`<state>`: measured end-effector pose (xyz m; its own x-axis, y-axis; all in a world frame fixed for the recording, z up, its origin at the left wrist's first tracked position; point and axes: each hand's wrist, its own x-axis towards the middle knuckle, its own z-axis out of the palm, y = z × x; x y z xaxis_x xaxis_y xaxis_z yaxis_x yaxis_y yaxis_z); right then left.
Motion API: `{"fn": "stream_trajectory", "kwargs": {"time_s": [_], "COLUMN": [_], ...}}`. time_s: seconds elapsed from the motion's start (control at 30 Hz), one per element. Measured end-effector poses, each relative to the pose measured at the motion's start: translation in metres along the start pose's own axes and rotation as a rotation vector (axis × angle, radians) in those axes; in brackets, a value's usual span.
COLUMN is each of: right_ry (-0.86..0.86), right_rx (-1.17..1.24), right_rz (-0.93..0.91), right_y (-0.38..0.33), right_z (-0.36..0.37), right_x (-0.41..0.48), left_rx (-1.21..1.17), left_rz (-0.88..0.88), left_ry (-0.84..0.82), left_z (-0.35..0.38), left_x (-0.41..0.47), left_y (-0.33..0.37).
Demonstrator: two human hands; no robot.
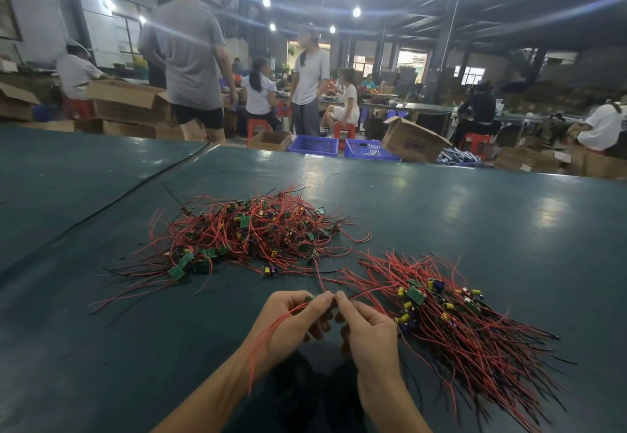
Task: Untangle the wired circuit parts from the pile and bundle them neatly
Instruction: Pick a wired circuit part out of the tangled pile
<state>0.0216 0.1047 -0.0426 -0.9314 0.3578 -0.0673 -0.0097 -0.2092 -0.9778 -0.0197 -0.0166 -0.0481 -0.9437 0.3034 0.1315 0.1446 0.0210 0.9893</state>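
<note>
Tabletop (441, 215): left hand (291, 319), right hand (369, 330) fingertip-to-fingertip

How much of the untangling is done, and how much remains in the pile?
Done: a sorted batch lies at the right, wires aligned. In hand: the left hand and right hand pinch one wired part. Left: the tangled pile, roughly as large.

Just past the far edge of the desk (475, 229), two blue crates (314, 145) and an open cardboard box (412, 140) are sitting; farther back, people (259, 93) are sitting on red stools (343, 130).
</note>
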Motion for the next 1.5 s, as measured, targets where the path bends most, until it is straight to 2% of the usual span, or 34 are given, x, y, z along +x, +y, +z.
{"fn": "stream_trajectory", "kwargs": {"time_s": [0.2,0.37,0.47,0.57,0.7,0.77,0.9,1.0,1.1,1.27,1.5], "right_ry": [0.150,0.258,0.288,0.230,0.030,0.029,0.231,0.315,0.278,0.219,0.117], "right_rx": [0.183,0.336,0.320,0.233,0.033,0.000,0.148,0.280,0.335,0.291,0.319], "right_rz": [0.139,0.130,0.089,0.066,-0.029,-0.059,0.026,0.005,-0.078,-0.208,-0.288], "right_y": [-0.009,-0.012,-0.009,-0.004,0.006,0.008,0.003,-0.001,-0.004,-0.003,-0.005], "right_z": [-0.013,-0.030,-0.028,-0.019,0.000,0.004,-0.009,-0.019,-0.023,-0.018,-0.017], "right_x": [0.011,0.022,0.020,0.015,0.004,0.003,0.014,0.020,0.020,0.016,0.010], "left_rx": [0.008,-0.017,-0.031,-0.067,-0.027,-0.006,-0.006,-0.005,-0.055,-0.379,-0.452], "left_rz": [0.098,0.105,0.092,0.066,0.064,0.062,0.040,0.053,0.013,-0.168,-0.167], "left_ry": [-0.031,-0.037,-0.022,0.017,-0.030,-0.050,-0.037,-0.044,0.000,0.124,0.222], "left_z": [0.001,-0.003,-0.005,-0.006,-0.002,-0.001,-0.002,-0.002,0.000,-0.001,-0.007], "left_x": [-0.003,-0.004,-0.005,-0.004,-0.004,-0.004,-0.004,-0.004,-0.004,-0.001,0.003], "left_y": [0.005,0.013,0.015,0.015,0.010,0.008,0.008,0.009,0.009,0.010,0.012]}}
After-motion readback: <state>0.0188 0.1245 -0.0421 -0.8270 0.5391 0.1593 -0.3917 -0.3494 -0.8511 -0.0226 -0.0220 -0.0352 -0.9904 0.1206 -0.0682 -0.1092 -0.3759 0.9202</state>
